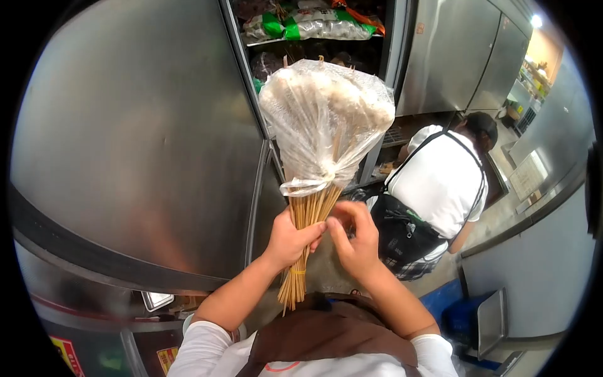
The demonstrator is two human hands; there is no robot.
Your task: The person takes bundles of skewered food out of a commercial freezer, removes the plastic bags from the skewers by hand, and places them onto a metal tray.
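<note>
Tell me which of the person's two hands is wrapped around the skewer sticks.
The left hand grips the skewer bundle; the right hand only touches it with its fingers.

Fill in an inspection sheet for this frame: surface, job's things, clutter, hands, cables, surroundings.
Surface: no worktop in view; the work is held in the air in front of the person.
Job's things: bundle of wooden skewers, upright, bound by a yellow band low on the sticks; clear plastic bag tied over the pale food at the top.
Clutter: metal tray and blue crate at lower right.
Hands: left hand gripping the sticks; right hand at the sticks beside it, fingers bent.
Cables: nothing seen.
Surroundings: steel fridge door open, packed shelves inside; a co-worker in a white top and dark apron bends at the right.
</note>
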